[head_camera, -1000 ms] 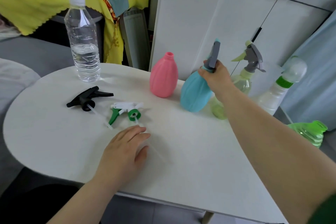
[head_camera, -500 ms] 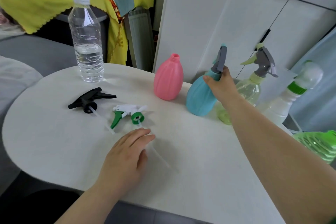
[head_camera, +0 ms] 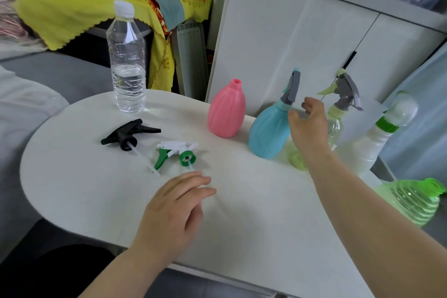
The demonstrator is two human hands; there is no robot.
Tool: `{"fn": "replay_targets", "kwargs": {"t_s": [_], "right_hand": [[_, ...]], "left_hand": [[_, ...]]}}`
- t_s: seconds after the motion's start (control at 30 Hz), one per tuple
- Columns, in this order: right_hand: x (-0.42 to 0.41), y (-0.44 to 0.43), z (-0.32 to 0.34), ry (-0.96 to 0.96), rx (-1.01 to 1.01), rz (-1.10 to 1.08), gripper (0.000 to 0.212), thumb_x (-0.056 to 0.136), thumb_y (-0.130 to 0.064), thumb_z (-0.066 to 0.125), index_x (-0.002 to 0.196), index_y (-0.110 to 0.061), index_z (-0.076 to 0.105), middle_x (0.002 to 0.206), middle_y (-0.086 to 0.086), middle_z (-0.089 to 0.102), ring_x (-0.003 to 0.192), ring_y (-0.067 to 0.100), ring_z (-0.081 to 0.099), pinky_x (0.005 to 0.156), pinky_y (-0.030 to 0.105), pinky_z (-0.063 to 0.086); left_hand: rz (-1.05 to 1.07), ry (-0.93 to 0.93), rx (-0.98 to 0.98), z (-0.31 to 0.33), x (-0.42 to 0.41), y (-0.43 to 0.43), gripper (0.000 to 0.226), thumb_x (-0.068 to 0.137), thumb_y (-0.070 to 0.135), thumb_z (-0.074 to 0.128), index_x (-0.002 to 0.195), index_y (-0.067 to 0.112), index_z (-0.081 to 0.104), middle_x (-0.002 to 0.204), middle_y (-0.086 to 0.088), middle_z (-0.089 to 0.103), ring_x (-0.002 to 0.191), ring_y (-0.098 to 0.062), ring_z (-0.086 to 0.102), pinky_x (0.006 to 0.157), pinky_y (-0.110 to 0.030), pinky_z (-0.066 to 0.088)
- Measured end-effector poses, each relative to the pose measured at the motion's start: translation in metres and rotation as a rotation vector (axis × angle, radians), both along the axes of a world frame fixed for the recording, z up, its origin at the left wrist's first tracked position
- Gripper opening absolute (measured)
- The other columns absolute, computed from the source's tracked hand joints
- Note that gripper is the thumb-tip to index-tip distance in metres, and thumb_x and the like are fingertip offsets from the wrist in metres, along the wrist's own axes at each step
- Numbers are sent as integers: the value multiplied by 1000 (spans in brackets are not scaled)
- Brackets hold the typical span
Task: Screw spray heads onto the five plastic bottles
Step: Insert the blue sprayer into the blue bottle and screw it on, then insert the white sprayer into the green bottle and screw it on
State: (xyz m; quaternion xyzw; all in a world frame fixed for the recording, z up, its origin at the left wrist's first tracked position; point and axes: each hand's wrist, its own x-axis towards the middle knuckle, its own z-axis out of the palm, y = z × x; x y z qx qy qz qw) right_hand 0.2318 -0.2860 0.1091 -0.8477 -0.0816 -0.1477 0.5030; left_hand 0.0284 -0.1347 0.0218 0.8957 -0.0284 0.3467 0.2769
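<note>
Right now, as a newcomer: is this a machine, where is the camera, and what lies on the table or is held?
No machine: a person's two bare hands, filmed by a head-worn camera looking down. On the white table stand a water bottle, a pink bottle with no head, and a blue bottle with a grey spray head. A black spray head and a white-and-green spray head lie loose. The left hand is open above the table; the right hand is open beside the blue bottle. Neither holds anything.
</note>
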Motion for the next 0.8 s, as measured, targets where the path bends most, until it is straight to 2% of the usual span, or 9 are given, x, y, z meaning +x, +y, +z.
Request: {"fn": "replay_targets", "kwargs": {"t_s": [0.07,0.17,0.23,0.3,0.37,0.43,0.53,0.63,0.8], "right_hand": [[-7,-2,0,-2,-6,-30,48,86,-17,49,131,-12,34,136,5,43,124,18,38,87,17,29],[-21,3,2,-141,-5,-99,42,83,-12,50,124,-9,42,128,6,47,122,23,38,101,30,32],[-33,11,3,-244,26,-102,35,81,-7,50,116,-6,47,111,-1,47,114,26,43,101,39,35],[-43,24,1,-265,32,-49,29,80,-4,49,110,-5,51,103,-4,44,108,28,46,97,38,37],[-51,39,-6,-212,-25,41,26,81,-6,51,107,-6,52,102,0,47,106,28,47,92,31,35],[-55,54,-17,-95,-127,147,26,81,-10,54,108,-7,52,105,4,51,104,26,47,85,25,35],[-62,78,-36,94,-322,297,32,84,-19,55,113,-9,49,117,9,53,97,17,46,79,26,36],[-70,98,-53,277,-389,371,42,84,-31,55,119,-10,45,124,8,52,103,19,48,84,29,41],[-75,123,-68,373,-485,370,53,80,-42,56,119,-9,42,124,11,51,115,28,45,85,32,36]], "left_hand": [[41,-51,-32,8,-4,9,29,77,10,41,84,7,69,96,-4,69,102,-10,51,93,-15,35],[185,-78,-117,16,-9,31,31,78,13,40,86,4,68,97,0,63,100,-12,50,96,-9,29],[310,-8,-216,16,-11,44,25,81,10,45,93,6,67,102,0,62,103,-16,51,94,-15,30],[427,135,-344,12,-11,56,26,81,3,51,103,10,62,115,-6,61,112,-24,50,94,-29,33],[496,273,-397,6,-12,66,33,81,3,52,113,8,56,124,-12,56,114,-31,48,96,-39,35],[538,389,-365,1,-12,74,37,81,4,52,118,5,51,129,-16,51,117,-36,46,100,-44,31],[569,572,-283,-6,-11,77,44,85,14,47,128,11,41,144,-11,35,134,-28,28,111,-42,13],[564,650,-200,-14,-8,76,45,90,25,37,134,21,30,152,-1,18,141,-17,8,113,-38,1],[568,693,-130,-17,-6,76,47,91,33,30,137,24,21,154,2,8,142,-16,1,114,-40,-2]]}}
